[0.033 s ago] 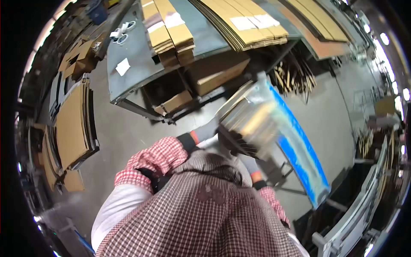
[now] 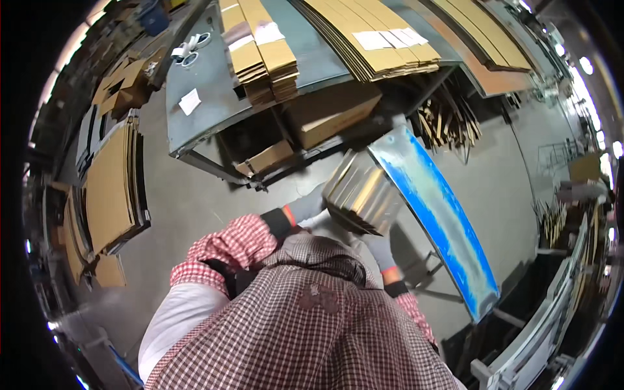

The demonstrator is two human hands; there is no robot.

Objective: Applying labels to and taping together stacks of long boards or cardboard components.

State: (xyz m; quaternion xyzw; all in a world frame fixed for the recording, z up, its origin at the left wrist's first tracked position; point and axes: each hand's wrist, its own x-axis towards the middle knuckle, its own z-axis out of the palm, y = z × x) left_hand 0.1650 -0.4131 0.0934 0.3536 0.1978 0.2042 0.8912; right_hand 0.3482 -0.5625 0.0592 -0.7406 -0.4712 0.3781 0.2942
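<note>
Between my two hands is a stack of flat cardboard sheets (image 2: 364, 190), tilted, its layered edges smeared by motion. My left hand (image 2: 307, 207), in a grey glove with an orange cuff, grips the stack's left side. On its near right side is my right hand (image 2: 380, 250), gloved the same way; the fingers of both hands are mostly hidden by the stack. Just right of the stack stands a long narrow bench (image 2: 448, 224) with a worn blue top, with nothing lying on it.
Ahead is a grey metal table (image 2: 201, 123) bearing cardboard stacks (image 2: 370, 39), tape rolls (image 2: 190, 49) and a paper sheet (image 2: 189, 102). Cardboard boxes (image 2: 338, 117) sit beneath it. More cardboard sheets (image 2: 114, 188) lean at left. A metal rail frame (image 2: 539, 325) runs along the right.
The stack has moved slightly left and toward me, off the far end of the blue bench, which now shows whole. Both hands have stayed on the stack.
</note>
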